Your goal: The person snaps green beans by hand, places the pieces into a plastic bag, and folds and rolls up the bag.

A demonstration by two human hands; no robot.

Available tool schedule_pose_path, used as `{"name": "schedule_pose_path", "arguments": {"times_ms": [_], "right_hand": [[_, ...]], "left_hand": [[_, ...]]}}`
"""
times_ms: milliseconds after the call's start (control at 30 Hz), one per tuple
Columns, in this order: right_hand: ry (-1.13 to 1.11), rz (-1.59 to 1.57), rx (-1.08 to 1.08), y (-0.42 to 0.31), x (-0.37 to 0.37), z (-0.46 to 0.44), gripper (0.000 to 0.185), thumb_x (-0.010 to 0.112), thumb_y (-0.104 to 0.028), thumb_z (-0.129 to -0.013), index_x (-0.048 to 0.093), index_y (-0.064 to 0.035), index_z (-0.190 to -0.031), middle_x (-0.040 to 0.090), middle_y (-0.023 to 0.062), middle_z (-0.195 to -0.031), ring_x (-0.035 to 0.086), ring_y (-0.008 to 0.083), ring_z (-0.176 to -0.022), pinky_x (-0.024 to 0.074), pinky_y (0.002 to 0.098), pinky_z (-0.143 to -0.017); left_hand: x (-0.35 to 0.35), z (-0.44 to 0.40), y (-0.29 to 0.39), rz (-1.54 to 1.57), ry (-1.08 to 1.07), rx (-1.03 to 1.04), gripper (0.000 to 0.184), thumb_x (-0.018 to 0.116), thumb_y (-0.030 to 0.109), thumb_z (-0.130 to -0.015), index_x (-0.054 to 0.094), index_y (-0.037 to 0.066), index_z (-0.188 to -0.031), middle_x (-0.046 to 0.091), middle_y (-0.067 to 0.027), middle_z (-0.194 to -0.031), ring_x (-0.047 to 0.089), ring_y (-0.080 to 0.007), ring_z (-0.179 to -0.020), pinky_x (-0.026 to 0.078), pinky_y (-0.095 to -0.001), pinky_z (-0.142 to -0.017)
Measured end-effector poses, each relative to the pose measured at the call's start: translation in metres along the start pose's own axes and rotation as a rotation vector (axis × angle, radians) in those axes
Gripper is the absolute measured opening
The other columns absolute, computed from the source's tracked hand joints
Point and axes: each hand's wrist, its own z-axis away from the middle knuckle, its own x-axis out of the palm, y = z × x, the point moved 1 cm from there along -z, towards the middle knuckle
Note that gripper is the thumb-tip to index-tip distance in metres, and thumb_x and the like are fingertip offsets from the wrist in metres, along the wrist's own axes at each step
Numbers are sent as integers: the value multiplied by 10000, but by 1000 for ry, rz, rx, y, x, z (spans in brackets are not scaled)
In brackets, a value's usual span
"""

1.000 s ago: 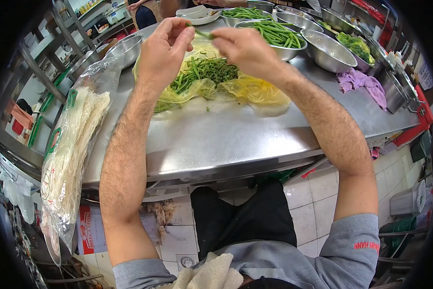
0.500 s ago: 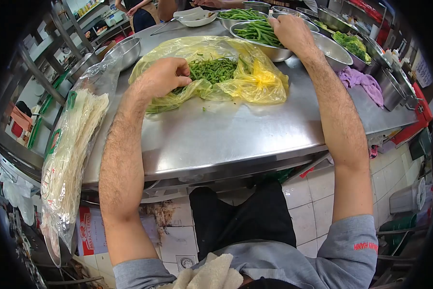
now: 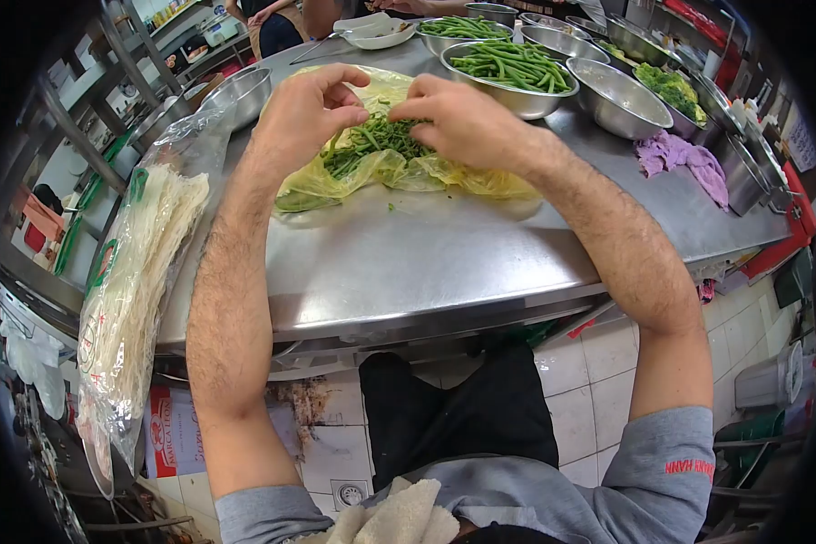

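A yellow plastic bag (image 3: 385, 174) lies opened on the steel table, with a heap of small green bean pieces (image 3: 371, 150) on it. Above the heap's left side is my left hand (image 3: 308, 113), its thumb and fingertips pinched together; anything between them is too small to name. My right hand (image 3: 462, 118) hovers over the heap's right side, fingers curled together, and what they hold, if anything, is hidden. Behind it stands a steel bowl (image 3: 535, 107) of long green beans (image 3: 512, 65). A second bowl of green beans (image 3: 467, 27) is farther back.
A plastic bag of pale dried noodles (image 3: 140, 263) lies along the table's left edge. An empty steel bowl (image 3: 240, 95) sits at the back left. At right are a steel bowl (image 3: 618, 95), leafy greens (image 3: 671, 89) and a purple cloth (image 3: 684, 163). Other people stand behind the table.
My right hand has come back from the bean bowl to above the heap. My left hand has risen from the heap's left edge, and the two hands are now close together.
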Motion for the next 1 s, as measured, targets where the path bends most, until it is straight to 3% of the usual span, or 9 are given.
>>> {"name": "schedule_pose_path", "arguments": {"times_ms": [100,267,333,567,667,733,833,967,1000], "right_hand": [[-9,-85,59,-14,2,3,315,600,-247,-864,598,-91,-1137,550,136,-1066,553,300,-1024,457,412,-860],[66,-53,28,-21,-3,1,257,595,-244,-869,587,-61,-1050,585,133,-970,576,324,-957,468,427,-818],[291,-67,-22,-17,-2,-2,217,586,-216,-868,592,-51,-1009,597,133,-912,590,332,-907,476,433,-781],[182,-80,-98,-14,0,-2,151,557,-162,-870,587,-28,-934,598,130,-857,602,332,-852,483,432,-735],[188,-47,-96,-12,-1,-3,137,531,-146,-870,589,-24,-889,594,127,-839,606,325,-832,489,428,-719],[206,53,-91,-7,-6,-4,153,517,-152,-854,596,-22,-834,600,125,-817,613,318,-791,495,428,-705],[210,54,-64,-9,-7,-3,162,523,-162,-820,602,-23,-794,607,122,-785,615,315,-755,500,434,-685],[256,29,-73,-14,-4,-4,171,529,-167,-790,620,-23,-769,613,132,-749,600,323,-694,501,413,-645],[261,-150,63,-12,-5,-6,185,526,-174,-788,623,-20,-753,603,119,-696,590,293,-635,490,386,-599]], "left_hand": [[7,0,5,90,-5,8,387,721,81,-755,605,42,-1121,649,-37,-799,604,-106,-724,495,-259,-678],[9,-1,7,281,-14,6,479,729,53,-738,572,53,-1191,641,-24,-800,599,-88,-718,486,-239,-650],[7,1,12,286,6,10,537,751,55,-718,555,63,-1218,615,-9,-782,589,-69,-707,473,-233,-633],[8,2,17,229,-45,-6,573,754,40,-734,510,49,-1252,558,10,-845,592,-47,-738,486,-186,-684],[8,3,15,136,-27,3,403,728,97,-779,587,32,-1150,586,2,-867,590,-54,-713,482,-201,-679],[9,1,9,93,-98,-23,248,706,162,-792,658,20,-989,622,-46,-775,600,-115,-718,483,-279,-650],[13,1,7,24,-36,142,181,660,168,-826,661,-2,-886,620,-76,-772,608,-163,-728,481,-308,-657],[19,0,11,-47,-34,234,152,633,138,-833,646,-5,-882,612,-94,-773,605,-213,-719,477,-326,-657],[19,0,15,-73,13,280,143,630,130,-832,644,-5,-877,610,-97,-774,600,-228,-716,474,-331,-657]]}}
